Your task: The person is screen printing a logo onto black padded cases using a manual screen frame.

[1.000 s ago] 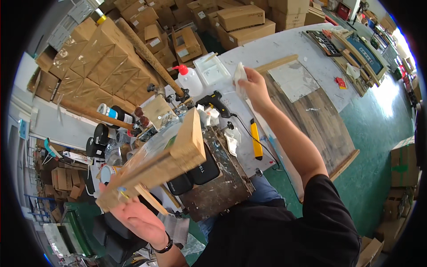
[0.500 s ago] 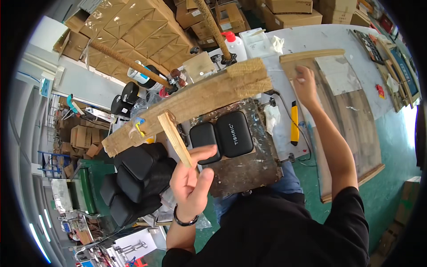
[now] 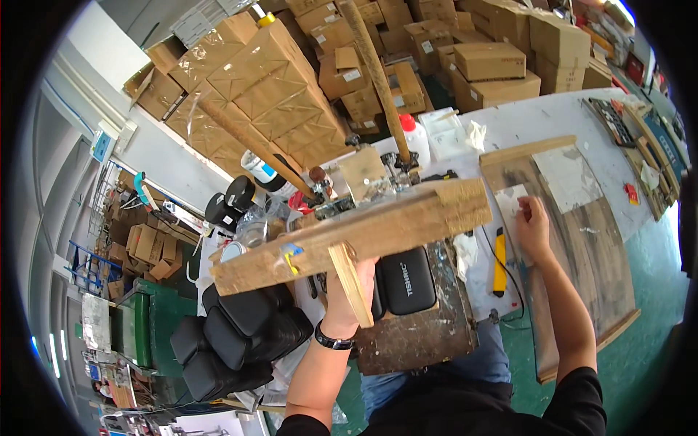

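Observation:
My left hand reaches under a raised wooden beam, behind the short wooden handle fixed to it. Its fingers are hidden there, beside an opened-out black zip case with white lettering. The case lies on a worn, paint-stained board in front of me. At the right, my right hand has its fingers bent together at the edge of a small white sheet. That sheet lies on a long wooden panel; whether the fingertips grip anything is unclear.
A pile of black cases stands at the left. Near the panel lies a yellow cutter knife. Two rusty rods rise behind the beam, by a red-capped white bottle. Cardboard boxes fill the back.
My left hand has moved from in front of the handle to behind it, under the beam. My right hand has come nearer, its fingers now at the small white sheet. The view has tilted up.

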A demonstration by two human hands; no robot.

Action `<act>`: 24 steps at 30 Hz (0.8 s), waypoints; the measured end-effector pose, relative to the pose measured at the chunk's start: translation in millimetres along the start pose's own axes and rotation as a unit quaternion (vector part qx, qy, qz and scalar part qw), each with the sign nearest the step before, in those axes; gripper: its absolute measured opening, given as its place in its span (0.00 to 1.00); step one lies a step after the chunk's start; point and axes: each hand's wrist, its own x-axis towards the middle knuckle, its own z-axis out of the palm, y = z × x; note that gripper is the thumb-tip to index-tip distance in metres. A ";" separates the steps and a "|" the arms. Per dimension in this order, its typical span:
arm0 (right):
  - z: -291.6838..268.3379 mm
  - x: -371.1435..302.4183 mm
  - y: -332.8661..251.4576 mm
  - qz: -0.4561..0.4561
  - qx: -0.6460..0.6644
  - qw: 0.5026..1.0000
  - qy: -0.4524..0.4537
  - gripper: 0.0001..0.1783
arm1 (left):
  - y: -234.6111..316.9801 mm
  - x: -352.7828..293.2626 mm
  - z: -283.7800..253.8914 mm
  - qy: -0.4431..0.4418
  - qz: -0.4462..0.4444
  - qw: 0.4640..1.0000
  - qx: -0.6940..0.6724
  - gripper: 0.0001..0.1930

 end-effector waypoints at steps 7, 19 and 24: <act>1.7 2.5 3.4 0.027 0.033 0.999 0.003 0.17 | -29.6 0.1 -46.1 0.024 -0.157 0.958 -0.239 0.23; -0.7 9.3 -8.7 0.044 0.041 0.998 -0.007 0.15 | 28.5 -26.2 10.6 -0.040 -0.120 0.962 -0.243 0.19; -3.2 9.4 -15.6 0.061 0.036 0.997 -0.018 0.15 | 28.6 -33.2 6.2 -0.094 -0.106 0.967 -0.210 0.23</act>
